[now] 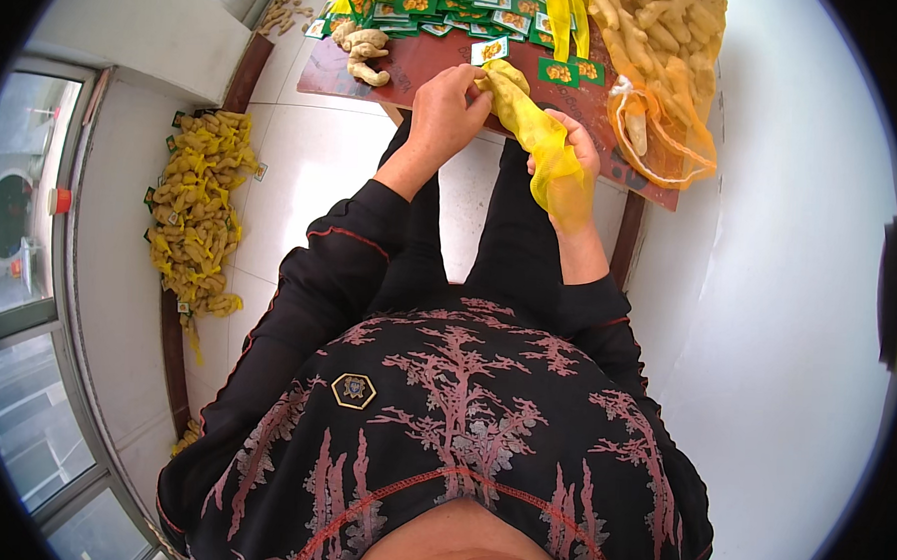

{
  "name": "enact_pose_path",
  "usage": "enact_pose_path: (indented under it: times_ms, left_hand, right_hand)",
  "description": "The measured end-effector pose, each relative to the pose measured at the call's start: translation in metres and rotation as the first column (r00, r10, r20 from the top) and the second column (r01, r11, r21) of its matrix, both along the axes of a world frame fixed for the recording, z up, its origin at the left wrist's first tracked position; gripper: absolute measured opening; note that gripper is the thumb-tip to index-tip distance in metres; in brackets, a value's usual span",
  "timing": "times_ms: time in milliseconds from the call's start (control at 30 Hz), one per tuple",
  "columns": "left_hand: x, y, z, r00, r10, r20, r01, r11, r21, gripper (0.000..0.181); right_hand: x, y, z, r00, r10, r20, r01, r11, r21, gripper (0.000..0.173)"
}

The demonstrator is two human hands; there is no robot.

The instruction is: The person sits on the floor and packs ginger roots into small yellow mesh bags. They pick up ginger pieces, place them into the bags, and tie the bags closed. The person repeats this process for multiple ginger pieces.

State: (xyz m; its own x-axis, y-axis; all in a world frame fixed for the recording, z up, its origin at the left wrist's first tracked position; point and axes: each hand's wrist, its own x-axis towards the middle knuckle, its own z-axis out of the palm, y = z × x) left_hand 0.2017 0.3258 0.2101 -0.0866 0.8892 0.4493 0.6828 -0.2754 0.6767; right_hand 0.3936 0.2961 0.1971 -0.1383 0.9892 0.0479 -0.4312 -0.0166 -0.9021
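Note:
A yellow mesh bag (526, 126) with pieces of ginger inside stretches between my hands above the table's near edge. My left hand (448, 107) pinches its far end, beside a small printed tag (490, 50). Around the near end are the fingers of my right hand (578, 154); loose mesh drapes over that palm and wrist. A knobbly piece of bare ginger (364, 53) lies on the tabletop to the left of my left hand. Two green tags (559, 72) rest just beyond the bag.
The red-brown table (428, 61) bears a heap of green tags (460, 10) with yellow netting. At right, an orange mesh sack (662, 124) spills over the edge beside piled ginger (662, 34). Bagged ginger (200, 209) is heaped on the floor along the left wall. A white wall (786, 295) stands at right.

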Motion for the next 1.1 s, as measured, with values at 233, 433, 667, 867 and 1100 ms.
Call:
enact_pose_path:
  times_ms: [233, 433, 667, 867, 1100]
  left_hand:
    - [-0.008, 0.016, -0.001, 0.999, -0.052, -0.010, 0.052, 0.998, -0.026, 0.010]
    - [0.006, 0.008, 0.010, 0.999, -0.006, 0.038, 0.000, 0.987, 0.159, 0.004]
    - [0.009, 0.001, 0.005, 0.987, -0.085, 0.138, 0.058, 0.979, 0.195, 0.004]
    - [0.008, -0.003, 0.008, 0.993, -0.113, 0.030, 0.101, 0.959, 0.266, 0.003]
    - [-0.004, 0.001, 0.004, 0.962, -0.159, 0.222, 0.124, 0.979, 0.164, 0.007]
  right_hand:
    - [0.013, 0.004, 0.001, 0.997, -0.004, 0.080, -0.001, 0.998, 0.060, 0.040]
    - [0.011, 0.009, 0.009, 0.978, -0.054, 0.202, 0.013, 0.980, 0.199, 0.030]
    - [0.015, 0.016, 0.010, 0.984, 0.096, 0.153, -0.117, 0.984, 0.136, 0.035]
    - [0.016, 0.031, 0.015, 0.965, 0.157, 0.209, -0.183, 0.977, 0.108, 0.034]
    - [0.022, 0.047, 0.011, 0.927, 0.231, 0.294, -0.286, 0.945, 0.160, 0.035]
